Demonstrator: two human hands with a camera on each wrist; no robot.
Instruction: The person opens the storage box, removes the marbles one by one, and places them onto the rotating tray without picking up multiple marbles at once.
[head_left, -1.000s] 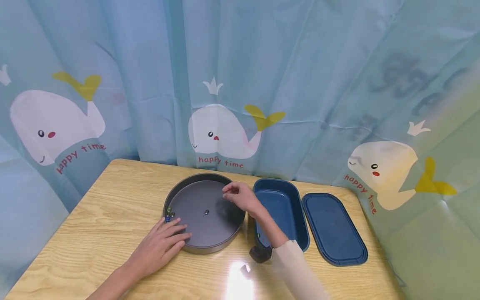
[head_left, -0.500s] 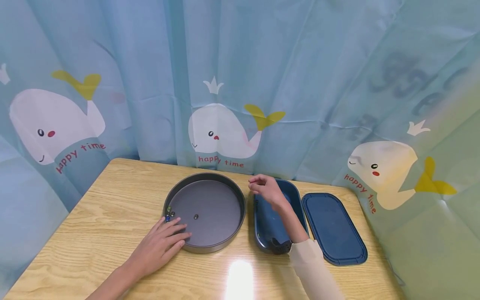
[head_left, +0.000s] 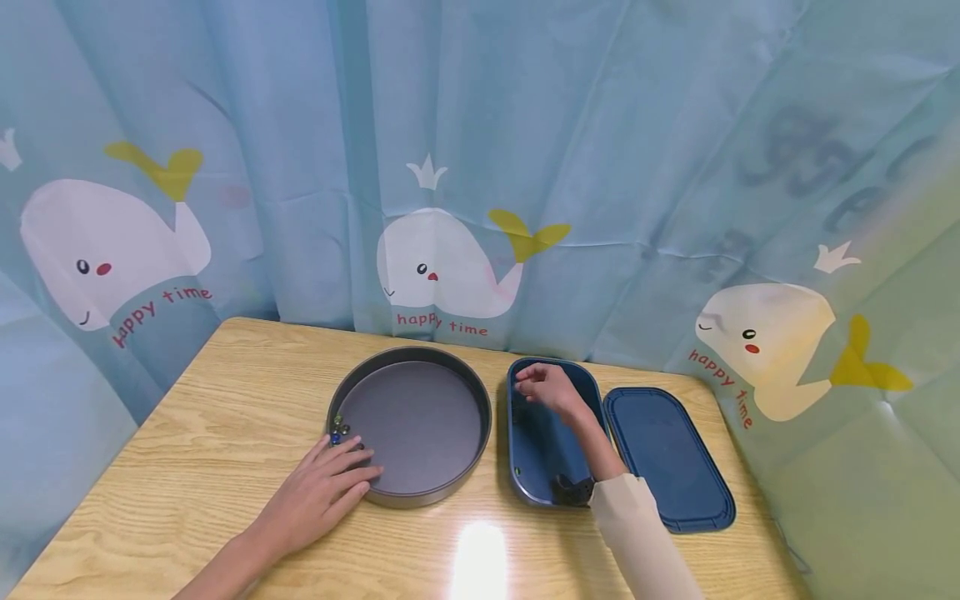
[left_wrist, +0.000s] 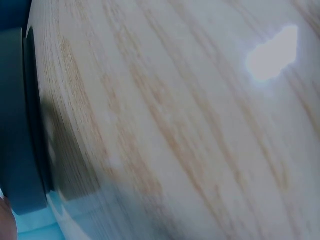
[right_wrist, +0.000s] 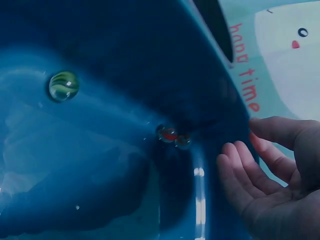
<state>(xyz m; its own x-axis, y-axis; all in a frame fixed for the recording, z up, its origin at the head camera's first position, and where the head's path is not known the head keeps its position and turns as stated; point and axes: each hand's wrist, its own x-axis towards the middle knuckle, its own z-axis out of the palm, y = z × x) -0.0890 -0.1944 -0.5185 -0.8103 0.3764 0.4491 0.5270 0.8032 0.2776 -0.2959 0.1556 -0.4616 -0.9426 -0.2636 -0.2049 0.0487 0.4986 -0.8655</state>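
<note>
Marbles (head_left: 335, 437) lie in two spots: a small green/blue/dark bunch at 9 o'clock in the round dark pan (head_left: 423, 425), plus some in the blue box (head_left: 546, 446). R hand (head_left: 547, 387) hovers over the box's 11 o'clock part, fingers (right_wrist: 234, 182) loosely bent, thumb apart from the tips w/ a modest gap btwn. Below it, per R wrist view: green-swirled marble (right_wrist: 63, 86) on its own, & a reddish marble (right_wrist: 166, 133) right beside a dim clear-ish marble (right_wrist: 183, 141), nr the wall. L hand (head_left: 326, 487) rests on the pan's rim approx 8 o'clock, fingers spread & fairly straight, tips just below the bunch. Further out: pan is at 9 o'clock of box, lid (head_left: 671, 458) at 3 to 4 o'clock, flat on the wood-grain counter (head_left: 225, 417); glare (head_left: 480, 558) toward 6 o'clock; whale-print curtain (head_left: 300, 167) at 12.
</note>
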